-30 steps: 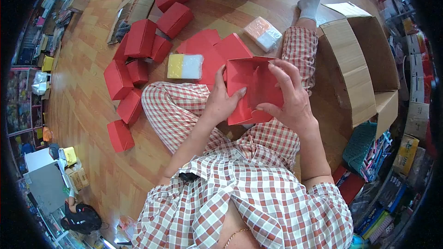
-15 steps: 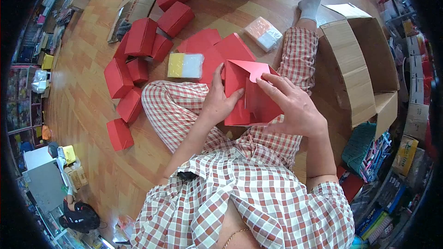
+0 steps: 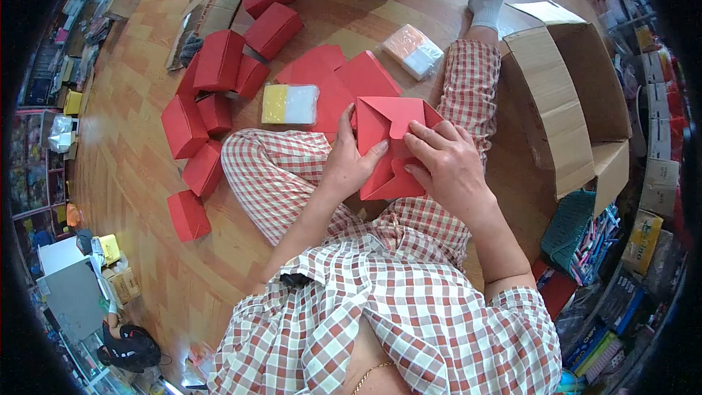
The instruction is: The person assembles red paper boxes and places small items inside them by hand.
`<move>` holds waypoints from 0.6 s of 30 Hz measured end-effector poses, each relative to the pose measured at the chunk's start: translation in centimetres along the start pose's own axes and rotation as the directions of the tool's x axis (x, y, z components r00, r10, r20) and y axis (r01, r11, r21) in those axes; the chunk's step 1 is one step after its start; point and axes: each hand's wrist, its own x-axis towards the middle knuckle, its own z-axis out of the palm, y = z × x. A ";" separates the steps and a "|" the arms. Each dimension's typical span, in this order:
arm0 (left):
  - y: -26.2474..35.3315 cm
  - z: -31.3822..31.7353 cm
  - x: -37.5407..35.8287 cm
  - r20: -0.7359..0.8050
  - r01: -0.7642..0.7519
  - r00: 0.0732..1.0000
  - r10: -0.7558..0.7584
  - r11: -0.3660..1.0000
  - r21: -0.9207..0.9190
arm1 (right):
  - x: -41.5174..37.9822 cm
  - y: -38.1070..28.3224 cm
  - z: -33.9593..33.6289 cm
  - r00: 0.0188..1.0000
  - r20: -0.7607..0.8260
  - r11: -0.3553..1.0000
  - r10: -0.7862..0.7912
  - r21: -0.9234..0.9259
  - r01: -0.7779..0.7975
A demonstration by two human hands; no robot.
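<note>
Between my hands is a red cardboard box [image 3: 376, 172], its end flaps partly folded in. My left hand [image 3: 347, 163] grips the box's left side, thumb on the near face and fingers along the outer edge. Over the right part lies my right hand [image 3: 450, 161], its fingertips pressing on the flaps. Flat red card sheets [image 3: 314, 73] lie on the floor just beyond. Beside them rests a plastic-wrapped yellow and white pack [image 3: 290, 104]. An orange and white pack [image 3: 412, 52] sits near my outstretched leg.
Several folded red boxes [image 3: 221, 60] are grouped on the floor at the left. A large open carton [image 3: 552, 110] stands at the right, above a green basket of pens [image 3: 567, 230]. Stocked shelves line both sides. Another person [image 3: 130, 347] is at the lower left.
My right hand has moved left and inward over the box. The flaps that stood raised are now folded down, covering more of the opening. My left hand keeps its hold.
</note>
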 end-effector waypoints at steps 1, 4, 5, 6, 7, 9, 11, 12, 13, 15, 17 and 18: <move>-0.2 0.1 0.0 -0.002 0.001 1.000 -0.001 1.000 0.000 | 0.0 0.0 0.0 1.000 -0.010 1.000 -0.012 -0.005 0.012; -0.3 0.2 -0.1 -0.019 0.004 1.000 -0.003 0.999 0.047 | -0.1 -0.1 0.5 0.999 0.029 0.999 -0.023 -0.035 0.024; 0.1 0.2 -0.2 -0.020 0.001 1.000 0.000 0.998 0.058 | -0.2 -0.2 0.7 0.999 0.029 0.999 -0.023 -0.035 0.024; 0.4 0.2 -0.2 -0.022 -0.001 1.000 0.002 0.998 0.070 | -0.2 -0.3 0.9 1.000 0.008 0.999 -0.014 -0.028 0.015; 0.2 0.4 -0.3 -0.021 0.000 1.000 0.001 0.998 0.070 | -0.2 -0.4 1.1 1.000 -0.012 1.000 -0.006 -0.020 0.005; -0.7 1.0 -0.3 -0.029 0.011 1.000 -0.008 0.993 0.116 | -0.2 -0.4 2.2 0.999 -0.025 0.997 -0.036 -0.071 0.035; -1.0 1.7 -0.3 -0.036 0.005 0.999 -0.004 0.999 0.032 | 0.0 -0.8 2.7 0.997 -0.036 0.990 -0.069 -0.127 0.064; -1.0 1.9 -0.3 -0.046 0.000 0.999 -0.002 0.999 -0.052 | 0.2 -1.2 2.9 0.992 -0.108 0.993 -0.072 -0.104 0.061; -1.0 1.8 -0.3 -0.047 -0.001 0.999 -0.001 0.999 -0.052 | 0.2 -1.5 3.0 0.981 -0.180 0.995 -0.074 -0.080 0.061; 0.2 1.0 -0.4 -0.089 0.067 0.994 -0.065 0.997 0.025 | -0.4 -1.9 3.6 0.978 -0.197 0.997 -0.067 0.010 0.070; 0.4 0.5 -0.5 -0.098 0.022 0.995 -0.024 1.000 -0.020 | -0.6 -2.4 4.0 0.935 -0.352 0.972 -0.034 0.208 0.113; 0.5 0.3 -0.5 -0.104 -0.028 0.994 0.021 0.997 -0.065 | -0.9 -2.0 4.4 0.928 -0.370 0.950 -0.053 0.267 0.161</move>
